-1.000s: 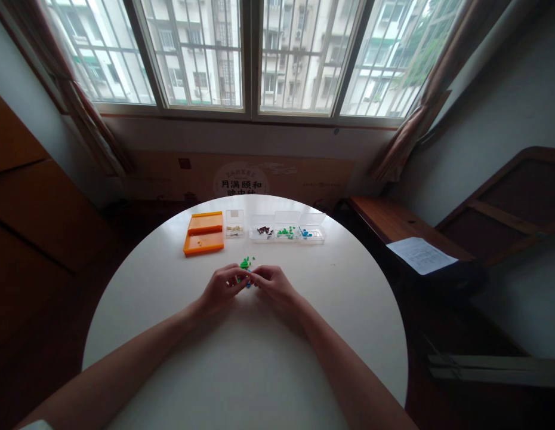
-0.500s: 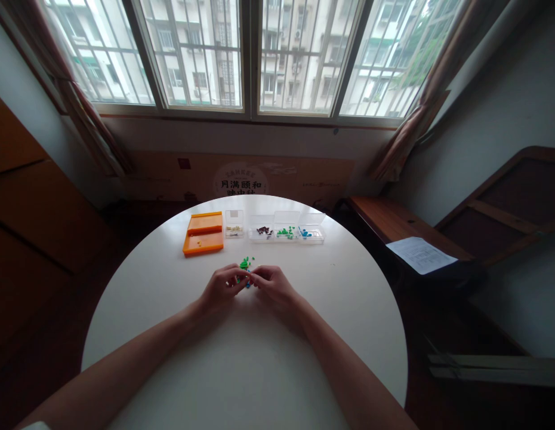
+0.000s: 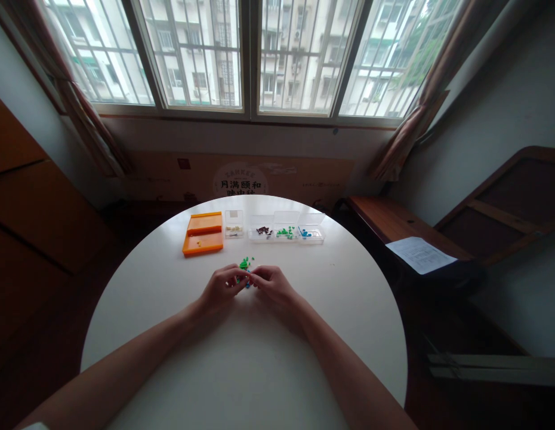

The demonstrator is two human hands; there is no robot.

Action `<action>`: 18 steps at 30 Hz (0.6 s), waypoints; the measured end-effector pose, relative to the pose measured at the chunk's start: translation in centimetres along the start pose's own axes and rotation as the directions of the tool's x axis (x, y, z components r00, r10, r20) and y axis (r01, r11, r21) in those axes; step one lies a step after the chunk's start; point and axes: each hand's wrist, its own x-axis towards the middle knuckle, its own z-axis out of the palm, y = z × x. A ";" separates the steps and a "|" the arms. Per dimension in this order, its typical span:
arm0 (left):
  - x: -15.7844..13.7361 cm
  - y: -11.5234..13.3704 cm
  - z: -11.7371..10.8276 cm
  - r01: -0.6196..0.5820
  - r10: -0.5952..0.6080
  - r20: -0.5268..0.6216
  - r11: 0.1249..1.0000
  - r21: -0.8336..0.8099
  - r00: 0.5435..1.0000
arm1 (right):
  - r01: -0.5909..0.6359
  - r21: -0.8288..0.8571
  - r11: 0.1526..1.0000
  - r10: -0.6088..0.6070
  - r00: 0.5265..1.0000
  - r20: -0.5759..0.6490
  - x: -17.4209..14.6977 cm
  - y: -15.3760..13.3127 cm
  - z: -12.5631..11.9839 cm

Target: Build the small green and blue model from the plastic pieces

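Observation:
Over the middle of the white table, my left hand (image 3: 224,283) and my right hand (image 3: 271,283) meet with their fingertips almost touching. Both are closed in a pinch. Between them is a small cluster of toy building bricks (image 3: 248,285), with blue, red and green bits showing; the fingers cover most of it. Just beyond the fingertips lie several loose green bricks (image 3: 245,262) on the tabletop. Which brick each hand pinches is too small to make out clearly.
An orange tray (image 3: 203,251) holding small yellow bits sits left on the round table (image 3: 277,382). Beside it stands a clear box (image 3: 234,216) of pale pieces. Farther right, an open clear compartment case (image 3: 286,240) holds brown, green and blue pieces. Paper (image 3: 418,254) lies on a wooden bench (image 3: 385,218).

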 end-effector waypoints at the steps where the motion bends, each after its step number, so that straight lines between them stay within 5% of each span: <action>1: 0.0 0.0 0.0 0.001 -0.001 0.000 1.000 0.000 1.000 | 0.000 -0.005 1.000 0.000 1.000 -0.001 0.0 0.0 0.0; 18: 0.0 0.0 -0.1 0.010 -0.010 0.019 1.000 0.001 1.000 | 0.012 0.016 1.000 -0.012 1.000 0.018 0.0 0.0 -0.1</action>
